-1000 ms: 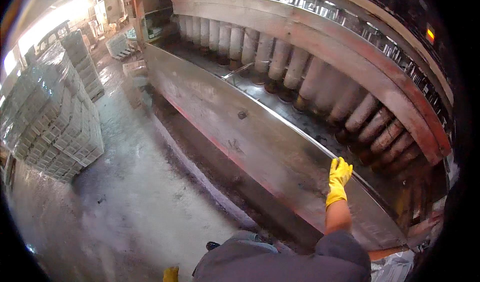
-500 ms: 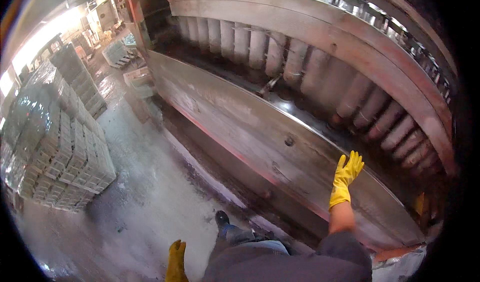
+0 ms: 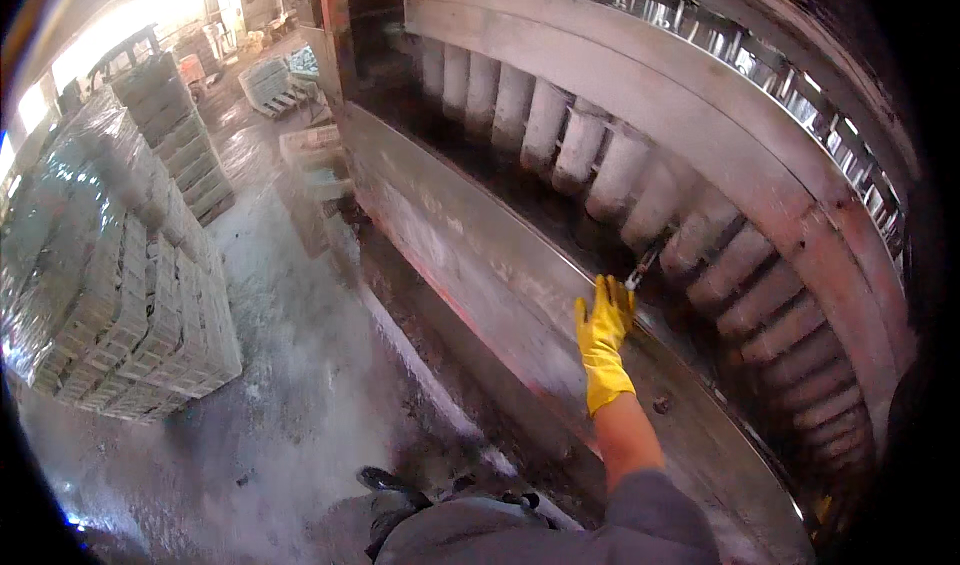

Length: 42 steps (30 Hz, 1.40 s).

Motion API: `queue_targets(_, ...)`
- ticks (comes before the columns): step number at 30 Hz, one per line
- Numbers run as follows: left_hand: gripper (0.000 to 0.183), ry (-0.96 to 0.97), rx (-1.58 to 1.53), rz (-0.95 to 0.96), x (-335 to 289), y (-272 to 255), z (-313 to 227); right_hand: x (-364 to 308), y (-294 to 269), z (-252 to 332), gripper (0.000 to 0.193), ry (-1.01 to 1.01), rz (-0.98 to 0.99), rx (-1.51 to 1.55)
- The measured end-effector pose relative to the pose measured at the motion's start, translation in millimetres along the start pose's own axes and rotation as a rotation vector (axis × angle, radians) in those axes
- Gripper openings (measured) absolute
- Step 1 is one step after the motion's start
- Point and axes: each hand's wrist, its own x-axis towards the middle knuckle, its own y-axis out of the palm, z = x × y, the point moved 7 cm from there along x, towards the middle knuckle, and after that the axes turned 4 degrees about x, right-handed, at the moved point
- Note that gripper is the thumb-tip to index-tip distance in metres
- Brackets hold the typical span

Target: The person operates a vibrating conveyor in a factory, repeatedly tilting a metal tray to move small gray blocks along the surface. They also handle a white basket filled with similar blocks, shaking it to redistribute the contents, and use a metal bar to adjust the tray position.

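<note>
**Your right hand (image 3: 606,340) has come up beside the metal rod (image 3: 645,262)**

A second ago your glove lay on the rim farther along, with the rod well apart from it; half a second ago your fingers fanned out in the air. Now they stand at the rod's near end, and the dark stud (image 3: 661,404) on the panel (image 3: 450,215), once ahead of your hand, sits behind it. That puts the rod within your reach. Your left glove has dropped out of view, so its grip cannot be told.

Your right grip looks fairly wide, thumb held away from the fingers, nothing clearly held; whether your fingertips touch the rod, I cannot tell.

The rod is slim, pale at the near end and darker beyond. It slants inward over the shadowed gap between the panel's rim and the row of grey cylinders (image 3: 545,115); its far end is lost in the dark.
</note>
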Motion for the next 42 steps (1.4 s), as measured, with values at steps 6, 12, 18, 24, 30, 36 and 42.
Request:
queue_targets(6,0.054,0.046,-0.014,0.041,94,-67,-72,87,100,52,0.072,0.086,0.269,-0.081)
queue_targets(12,0.053,0.03,0.009,0.025,204,-173,-81,124,120,62,0.071,0.419,0.625,-0.129)
queue_targets(18,0.052,0.261,0.059,-0.207,320,-344,-204,118,103,65,0.073,0.522,0.628,-0.171)
queue_targets(24,0.063,0.519,-0.317,-0.139,317,-398,-356,126,106,73,0.073,0.483,0.695,-0.195)
queue_targets(30,0.051,0.334,0.297,0.1,408,-353,-318,109,107,67,0.065,0.582,0.697,-0.325)
queue_targets(36,0.047,0.211,0.355,0.171,416,-407,-311,108,111,70,0.061,0.665,0.646,-0.235)
queue_targets(42,0.045,0.728,0.475,-0.075,525,-493,-485,111,113,100,0.053,0.545,0.48,-0.11)
